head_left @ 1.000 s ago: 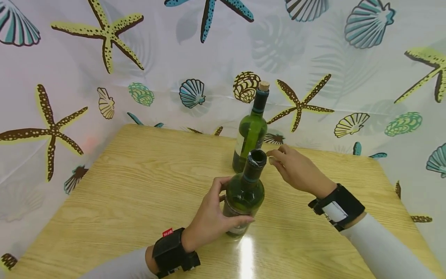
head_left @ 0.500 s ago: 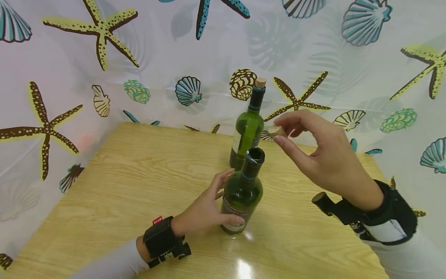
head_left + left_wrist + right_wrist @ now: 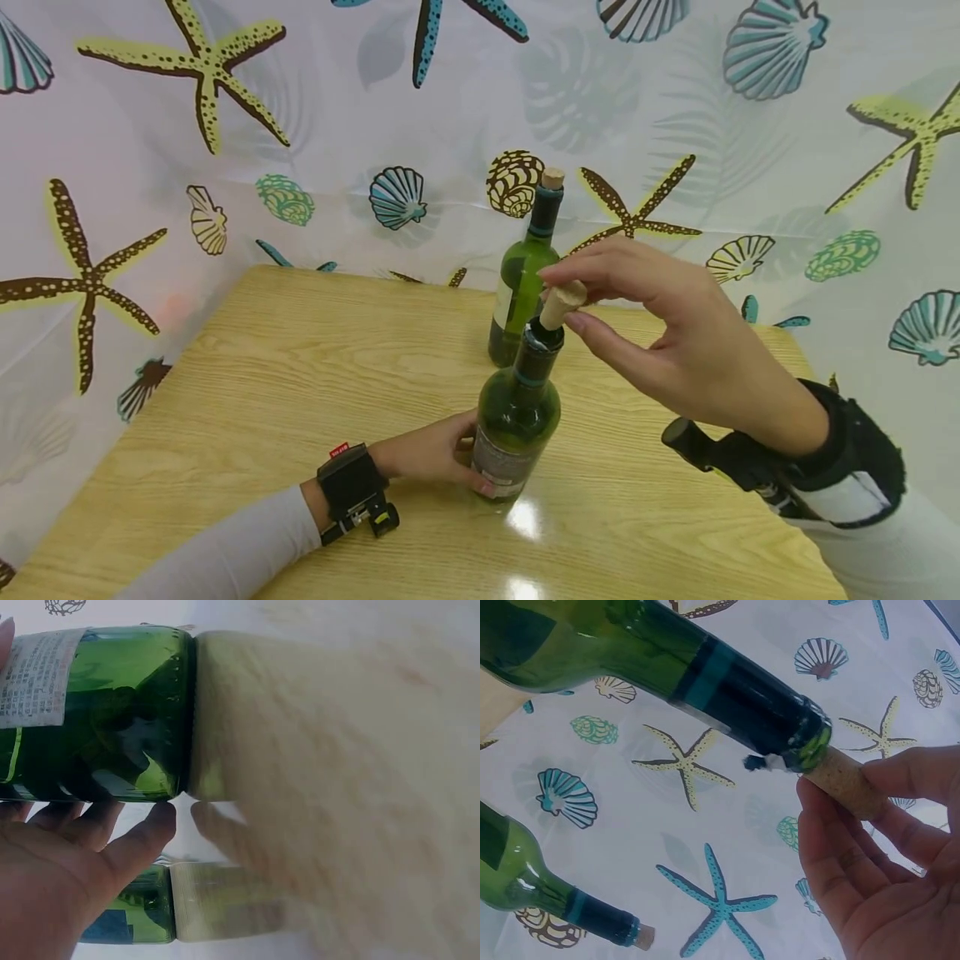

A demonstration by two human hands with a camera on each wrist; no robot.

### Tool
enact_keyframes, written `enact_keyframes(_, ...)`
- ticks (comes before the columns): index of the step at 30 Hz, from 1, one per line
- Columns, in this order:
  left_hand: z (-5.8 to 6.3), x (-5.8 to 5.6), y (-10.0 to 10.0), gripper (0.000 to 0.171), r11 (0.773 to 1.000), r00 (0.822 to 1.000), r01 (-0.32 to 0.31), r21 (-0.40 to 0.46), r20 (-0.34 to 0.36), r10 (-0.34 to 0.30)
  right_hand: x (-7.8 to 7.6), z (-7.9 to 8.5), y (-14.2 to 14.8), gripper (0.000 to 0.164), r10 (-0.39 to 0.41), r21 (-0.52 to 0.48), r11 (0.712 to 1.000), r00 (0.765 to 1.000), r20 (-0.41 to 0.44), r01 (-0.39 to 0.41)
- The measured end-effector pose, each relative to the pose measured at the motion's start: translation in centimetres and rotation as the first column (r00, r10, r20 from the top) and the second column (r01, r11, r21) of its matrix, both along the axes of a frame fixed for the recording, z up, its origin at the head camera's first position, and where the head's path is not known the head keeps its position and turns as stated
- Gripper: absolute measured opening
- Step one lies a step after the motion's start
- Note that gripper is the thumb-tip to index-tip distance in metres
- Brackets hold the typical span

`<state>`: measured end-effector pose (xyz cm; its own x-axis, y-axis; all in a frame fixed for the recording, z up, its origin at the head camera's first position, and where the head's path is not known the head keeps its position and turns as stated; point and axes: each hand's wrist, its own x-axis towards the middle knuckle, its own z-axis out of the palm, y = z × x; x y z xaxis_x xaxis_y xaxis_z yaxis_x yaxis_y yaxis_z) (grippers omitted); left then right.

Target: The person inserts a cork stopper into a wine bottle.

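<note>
A green wine bottle [image 3: 517, 408] stands upright near the middle of the wooden table. Low on its body, around the label, my left hand [image 3: 431, 454] holds it, thumb at the front; the left wrist view shows fingers along the bottle's base [image 3: 135, 712]. My right hand [image 3: 675, 333] pinches a cork [image 3: 561, 305] between thumb and fingers. The cork's lower end meets the bottle's mouth, and most of its length shows above the rim. From the right wrist view, the cork [image 3: 847, 784] lies roughly in line with the neck [image 3: 742, 690].
Just behind stands a second green wine bottle [image 3: 531, 250] with a cork [image 3: 552, 177] in its neck. The wooden table [image 3: 337, 350] reaches back to a white curtain [image 3: 465, 100] printed with starfish and shells.
My right hand has come up with a cork and carried it left to the near bottle's mouth. My left hand has slid lower on the bottle.
</note>
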<state>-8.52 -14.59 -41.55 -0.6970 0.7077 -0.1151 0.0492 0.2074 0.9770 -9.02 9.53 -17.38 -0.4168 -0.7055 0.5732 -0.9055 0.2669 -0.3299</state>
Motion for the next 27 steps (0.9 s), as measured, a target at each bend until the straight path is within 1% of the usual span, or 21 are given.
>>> enact_keyframes(5, -0.2, -0.1, 0.3, 0.076, 1.000, 1.000, -0.016, -0.014, -0.016, 0.016, 0.2, -0.1, -0.2, 0.038, 0.009, -0.016, 1.000, 1.000, 0.030, -0.008)
enact_keyframes(11, -0.5, 0.4, 0.8, 0.077, 0.997, 0.998, -0.059, 0.040, -0.013, 0.059, 0.1, -0.2, -0.2, 0.037, 0.005, -0.023, 1.000, 0.999, 0.044, -0.004)
enact_keyframes(16, -0.6, 0.6, 1.3, 0.080, 0.994, 0.996, -0.077, 0.072, -0.044, 0.080, 0.1, -0.2, 0.1, 0.036, 0.015, -0.011, 1.000, 0.999, 0.038, -0.015)
enact_keyframes(19, -0.6, 0.8, 1.5, 0.081, 0.992, 0.994, -0.093, 0.082, -0.049, 0.097, 0.1, -0.3, 0.1, 0.033, 0.021, 0.009, 1.000, 1.000, 0.023, -0.021)
enact_keyframes(22, -0.5, 1.1, 1.6, 0.083, 0.990, 0.988, -0.127, 0.064, -0.083, 0.132, 0.0, -0.5, 0.2, 0.029, 0.017, 0.027, 0.999, 1.000, 0.003, -0.018)
enact_keyframes(26, -0.2, 1.6, 2.0, 0.087, 0.983, 0.969, -0.182, 0.039, -0.165, 0.186, -0.6, -0.8, 0.6, 0.029, -0.007, 0.042, 0.999, 0.999, -0.040, 0.009)
enact_keyframes(27, -0.2, 1.7, 2.1, 0.087, 0.980, 0.965, -0.193, 0.043, -0.170, 0.198, -0.8, -1.0, 0.8, 0.029, -0.017, 0.043, 0.999, 0.998, -0.055, 0.020)
